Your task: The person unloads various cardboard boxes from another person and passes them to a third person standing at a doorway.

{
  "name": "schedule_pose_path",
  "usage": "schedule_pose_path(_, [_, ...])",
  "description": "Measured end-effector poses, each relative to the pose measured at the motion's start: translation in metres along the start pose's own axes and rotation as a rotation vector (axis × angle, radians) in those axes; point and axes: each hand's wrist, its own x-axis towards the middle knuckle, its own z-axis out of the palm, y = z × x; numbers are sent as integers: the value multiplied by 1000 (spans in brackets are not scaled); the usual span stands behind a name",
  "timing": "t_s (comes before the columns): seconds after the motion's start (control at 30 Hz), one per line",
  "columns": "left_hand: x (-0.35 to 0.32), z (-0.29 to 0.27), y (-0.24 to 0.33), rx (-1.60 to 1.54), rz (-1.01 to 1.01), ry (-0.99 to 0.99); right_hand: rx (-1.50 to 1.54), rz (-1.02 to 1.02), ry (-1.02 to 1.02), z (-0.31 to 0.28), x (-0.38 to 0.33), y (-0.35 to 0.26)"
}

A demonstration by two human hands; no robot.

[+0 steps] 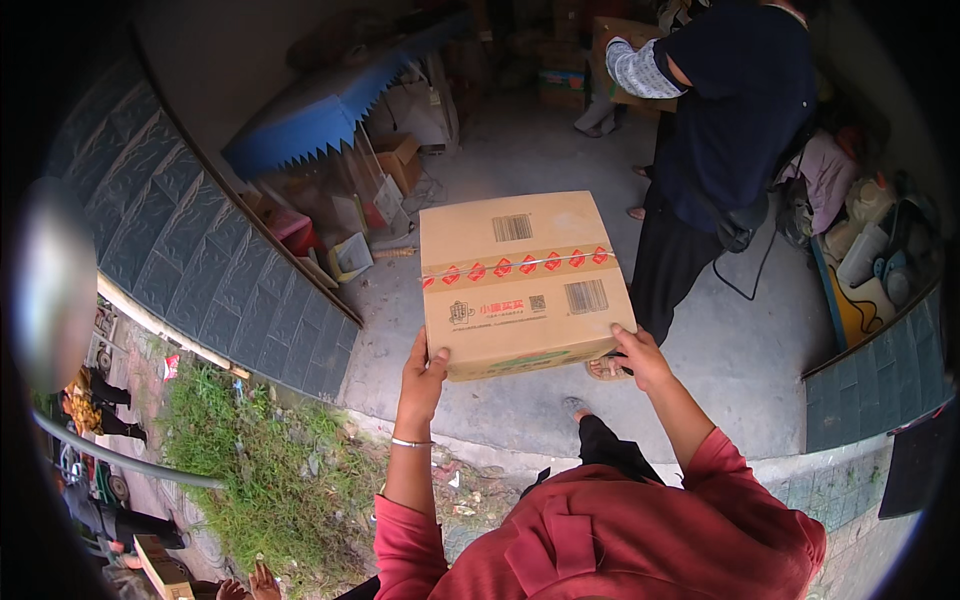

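Note:
A brown cardboard box (510, 275), closed and sealed with red-printed tape across its top, is held out in front of me at about waist height. My left hand (424, 368) grips its near left corner, thumb on the top edge. At the near right corner my right hand (640, 357) has its thumb on the top edge too. The other fingers of both hands curl down around the sides and are partly hidden. A silvery bracelet (411, 443) circles my left wrist.
A person in dark clothes (735, 130) stands ahead right, carrying another carton (640, 60). Left of the concrete floor (500, 140) stands a stall with a blue canopy (310, 110). Tiled walls (200, 250) flank the doorway. Grass (260, 470) and people lie to the left.

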Motion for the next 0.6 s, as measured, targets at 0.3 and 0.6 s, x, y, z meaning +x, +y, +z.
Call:
schedule_pose_path(0.3, [3, -3, -6, -22, -4, 25, 41, 17, -46, 0, 11, 12])
schedule_pose_path(0.6, [9, -9, -16, 17, -33, -15, -50, 57, -22, 0, 12, 11])
